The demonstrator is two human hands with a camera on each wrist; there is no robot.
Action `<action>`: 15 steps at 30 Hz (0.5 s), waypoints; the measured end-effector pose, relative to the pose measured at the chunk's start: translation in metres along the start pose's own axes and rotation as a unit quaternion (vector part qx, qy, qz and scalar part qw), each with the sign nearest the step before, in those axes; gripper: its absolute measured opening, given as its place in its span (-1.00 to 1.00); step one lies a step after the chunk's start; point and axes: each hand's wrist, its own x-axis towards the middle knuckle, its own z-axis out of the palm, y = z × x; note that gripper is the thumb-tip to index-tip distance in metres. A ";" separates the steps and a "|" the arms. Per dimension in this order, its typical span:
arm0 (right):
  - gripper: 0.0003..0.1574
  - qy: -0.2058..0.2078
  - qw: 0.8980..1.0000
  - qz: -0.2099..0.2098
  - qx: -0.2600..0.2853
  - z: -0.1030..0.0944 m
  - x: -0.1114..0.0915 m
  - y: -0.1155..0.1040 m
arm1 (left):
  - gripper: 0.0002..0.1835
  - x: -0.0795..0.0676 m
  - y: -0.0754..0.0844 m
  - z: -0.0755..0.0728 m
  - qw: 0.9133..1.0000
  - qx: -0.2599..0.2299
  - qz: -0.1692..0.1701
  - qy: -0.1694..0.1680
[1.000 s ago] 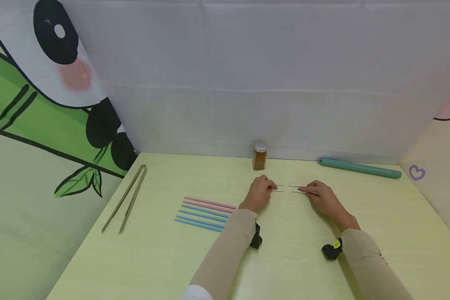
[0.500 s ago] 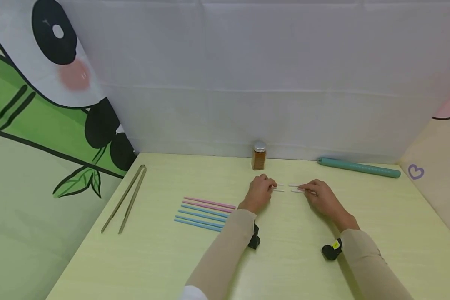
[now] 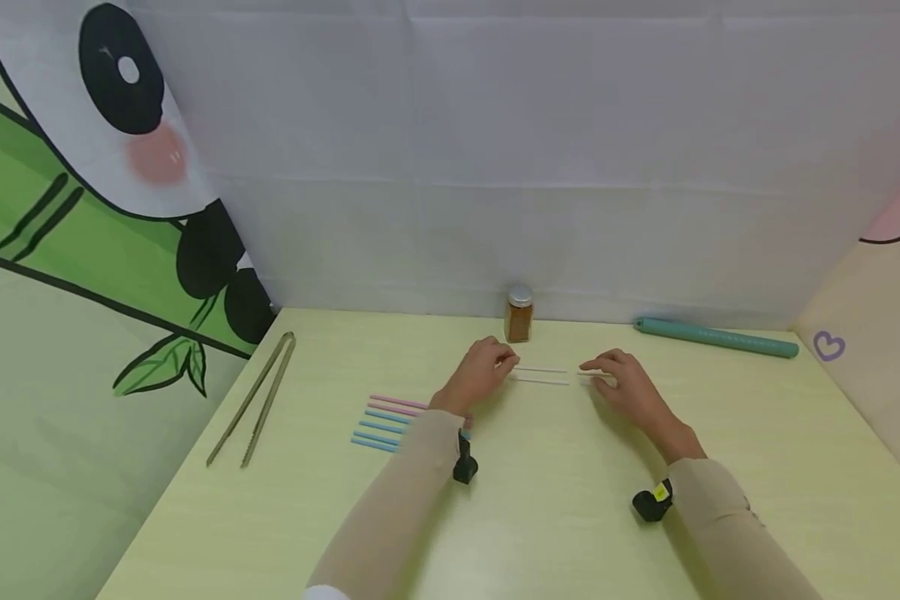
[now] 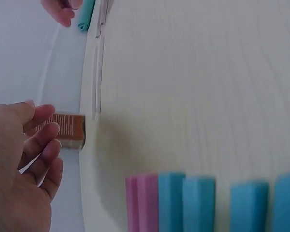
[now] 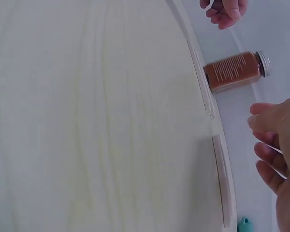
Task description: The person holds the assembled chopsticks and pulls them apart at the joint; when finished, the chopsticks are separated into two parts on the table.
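Two thin white sticks [image 3: 540,376] lie side by side on the pale yellow table [image 3: 540,517], in front of a spice jar [image 3: 519,314]. My left hand [image 3: 506,360] hovers just off their left ends with fingers loosely curled and nothing in them. In the left wrist view that hand [image 4: 38,140] sits beside the jar [image 4: 70,126], clear of the sticks [image 4: 97,72]. My right hand [image 3: 592,367] is at the sticks' right ends, fingers relaxed. The right wrist view shows the right hand [image 5: 266,140] apart from a white stick [image 5: 221,183].
Pink and blue sticks [image 3: 386,417] lie in a row left of my left forearm. Metal tongs [image 3: 251,408] rest near the left table edge. A teal rod [image 3: 716,337] lies at the back right by the white backdrop.
My left hand has let go of the white sticks and drawn back to the left, uncovering them. My right hand has shifted slightly left and loosened.
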 end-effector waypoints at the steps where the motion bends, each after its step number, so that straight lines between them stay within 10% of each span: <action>1: -0.69 -0.001 1.000 -0.002 0.001 0.002 0.001 -0.003 | -0.72 -0.003 -0.004 -0.005 1.000 -0.007 -0.002 0.000; 15: -0.67 -0.056 0.997 -0.003 0.058 0.047 0.015 -0.057 | -0.69 -0.066 -0.062 -0.065 0.998 -0.055 -0.039 0.012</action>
